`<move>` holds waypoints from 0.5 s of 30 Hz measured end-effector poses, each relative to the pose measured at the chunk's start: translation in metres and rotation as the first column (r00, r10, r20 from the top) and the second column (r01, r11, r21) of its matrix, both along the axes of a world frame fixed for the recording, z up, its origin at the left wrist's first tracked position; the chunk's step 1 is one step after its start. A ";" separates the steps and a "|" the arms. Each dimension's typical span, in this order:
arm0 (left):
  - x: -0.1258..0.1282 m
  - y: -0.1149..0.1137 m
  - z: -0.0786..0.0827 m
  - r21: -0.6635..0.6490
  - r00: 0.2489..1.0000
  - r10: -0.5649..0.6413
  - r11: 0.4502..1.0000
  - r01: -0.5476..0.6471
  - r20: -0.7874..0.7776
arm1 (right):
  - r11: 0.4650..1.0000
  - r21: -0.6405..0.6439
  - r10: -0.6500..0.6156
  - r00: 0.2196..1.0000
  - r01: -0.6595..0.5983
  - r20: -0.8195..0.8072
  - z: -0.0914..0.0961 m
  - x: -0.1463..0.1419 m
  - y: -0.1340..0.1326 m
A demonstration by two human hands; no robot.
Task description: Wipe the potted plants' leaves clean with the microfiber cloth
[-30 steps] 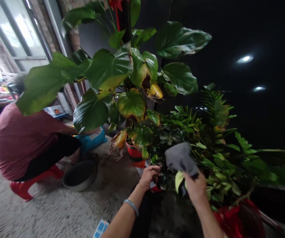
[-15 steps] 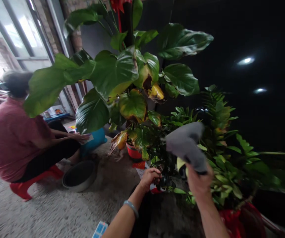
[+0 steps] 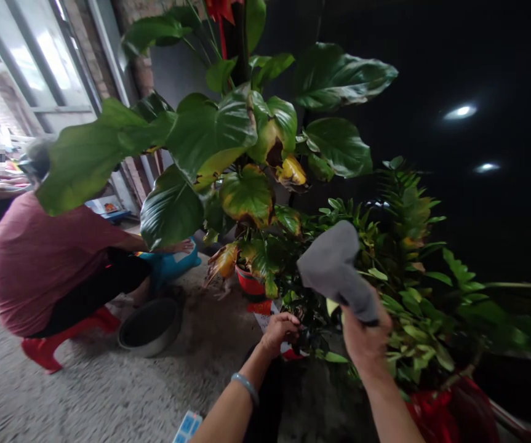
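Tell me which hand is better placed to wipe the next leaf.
Right, probably. The right hand grips the cloth, raised against the plant with small leaves. The left hand sits lower, curled down inside that plant, with no cloth.

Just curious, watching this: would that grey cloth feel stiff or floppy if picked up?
Probably floppy: the grey cloth bunches and folds above the right hand gripping it. Likely light too, as one hand alone holds it up.
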State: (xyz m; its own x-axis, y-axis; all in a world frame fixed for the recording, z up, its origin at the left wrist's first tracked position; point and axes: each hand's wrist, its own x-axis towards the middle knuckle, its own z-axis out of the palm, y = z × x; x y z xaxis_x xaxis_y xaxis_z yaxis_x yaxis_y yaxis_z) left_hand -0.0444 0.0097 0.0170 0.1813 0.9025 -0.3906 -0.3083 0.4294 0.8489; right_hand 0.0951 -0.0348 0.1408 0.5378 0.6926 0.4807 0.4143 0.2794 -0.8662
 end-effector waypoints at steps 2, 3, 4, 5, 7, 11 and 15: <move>0.000 0.001 -0.003 0.005 1.000 0.024 1.000 -0.024 -0.019 | 0.986 -0.104 0.134 0.990 -0.129 0.042 -0.026 -0.008 0.002; 0.000 0.001 -0.005 0.010 0.999 0.040 0.999 -0.040 -0.031 | 0.974 -0.160 0.168 0.985 -0.159 0.047 -0.040 -0.009 -0.001; -0.001 0.002 -0.006 0.012 0.998 0.052 0.999 -0.052 -0.042 | 0.964 -0.208 0.175 0.984 -0.163 0.040 -0.052 -0.009 -0.007; -0.001 0.003 -0.007 0.011 0.997 0.059 0.998 -0.058 -0.051 | 0.957 -0.244 0.168 0.985 -0.157 0.026 -0.061 -0.005 -0.015; -0.003 0.004 -0.008 0.001 0.997 0.051 0.999 -0.051 -0.052 | 0.952 -0.281 0.125 0.992 -0.123 -0.010 -0.065 0.006 -0.030; -0.004 0.003 -0.004 -0.020 1.000 0.022 1.000 -0.023 -0.019 | 0.963 -0.184 -0.210 0.977 0.198 -0.047 -0.032 0.034 -0.033; -0.003 0.001 -0.001 -0.030 0.999 0.011 0.999 -0.010 0.032 | 0.953 -0.125 -0.283 0.957 0.275 -0.056 -0.020 0.041 -0.015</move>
